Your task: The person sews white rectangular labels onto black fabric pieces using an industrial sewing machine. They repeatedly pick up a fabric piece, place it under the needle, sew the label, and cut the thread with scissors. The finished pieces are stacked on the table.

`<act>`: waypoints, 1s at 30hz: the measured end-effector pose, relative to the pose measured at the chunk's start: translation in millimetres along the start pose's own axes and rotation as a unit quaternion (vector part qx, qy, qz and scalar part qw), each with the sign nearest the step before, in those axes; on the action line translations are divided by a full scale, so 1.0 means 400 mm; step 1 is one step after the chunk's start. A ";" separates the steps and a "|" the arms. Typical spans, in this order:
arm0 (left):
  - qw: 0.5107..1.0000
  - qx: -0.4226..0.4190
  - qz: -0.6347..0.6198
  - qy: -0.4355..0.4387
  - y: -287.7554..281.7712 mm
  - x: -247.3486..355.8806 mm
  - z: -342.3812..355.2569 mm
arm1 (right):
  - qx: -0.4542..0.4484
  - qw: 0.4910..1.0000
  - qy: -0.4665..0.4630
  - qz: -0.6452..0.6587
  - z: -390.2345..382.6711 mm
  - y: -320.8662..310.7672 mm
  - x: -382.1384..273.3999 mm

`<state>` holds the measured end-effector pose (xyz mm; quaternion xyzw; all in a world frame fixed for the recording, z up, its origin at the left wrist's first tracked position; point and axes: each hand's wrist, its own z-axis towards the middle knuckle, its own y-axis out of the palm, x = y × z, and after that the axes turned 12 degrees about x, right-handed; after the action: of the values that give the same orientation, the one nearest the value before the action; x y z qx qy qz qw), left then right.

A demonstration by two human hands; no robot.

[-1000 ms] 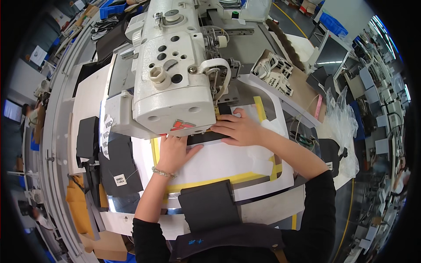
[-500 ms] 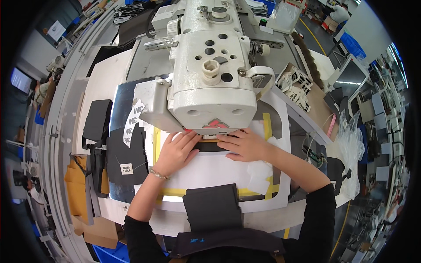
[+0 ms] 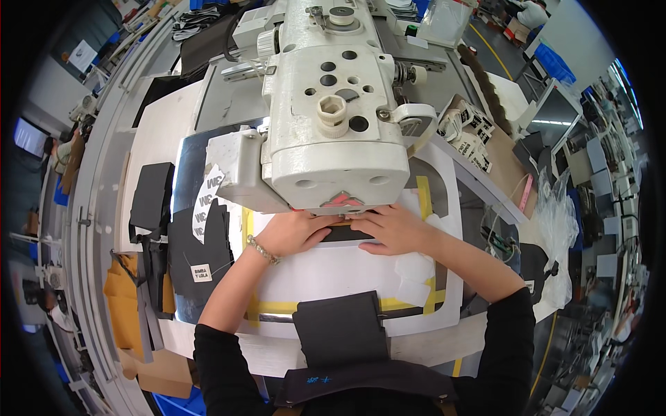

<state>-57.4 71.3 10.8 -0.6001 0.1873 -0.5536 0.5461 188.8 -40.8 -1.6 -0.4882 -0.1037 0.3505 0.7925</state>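
Observation:
The white sewing machine head (image 3: 336, 149) stands in front of me, hiding its needle area. Below its front edge, a small black fabric piece (image 3: 340, 234) lies on the white work sheet (image 3: 333, 272), edged with yellow tape. My left hand (image 3: 286, 234) rests by the fabric's left end, open, its fingertips partly hidden by the machine head. At the other end my right hand (image 3: 394, 229) lies flat and open, fingers toward the fabric and thumb apart. A thin brown strip shows along the fabric's far edge. Nearest my body sits a stack of black fabric pieces (image 3: 340, 329).
To the left are black pieces with a pale label (image 3: 201, 272), another dark stack (image 3: 152, 196) and mustard-coloured material (image 3: 125, 305). An open box of printed labels (image 3: 468, 139) stands at the right, near clear plastic wrapping (image 3: 553, 236) and a pink strip (image 3: 526, 192).
My left hand has slid inward and forward, its fingertips now further under the machine head. The pale label glimpsed between my hands is now mostly hidden. My right hand has barely moved.

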 end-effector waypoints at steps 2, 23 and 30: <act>1.000 -0.024 -0.005 -0.010 0.005 -0.005 0.006 | 0.005 1.000 0.000 0.006 0.003 -0.001 0.001; 0.976 0.175 0.063 0.117 0.031 -0.014 -0.019 | 0.025 1.000 -0.008 -0.005 0.004 0.004 0.007; 0.993 0.087 0.032 0.077 0.027 -0.004 0.006 | 0.041 0.999 -0.016 -0.007 0.003 0.005 0.006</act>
<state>-51.6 70.2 1.4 -0.4999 0.1994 -0.5942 0.5976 189.1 -38.0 -3.3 -0.4491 -0.1056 0.3565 0.8125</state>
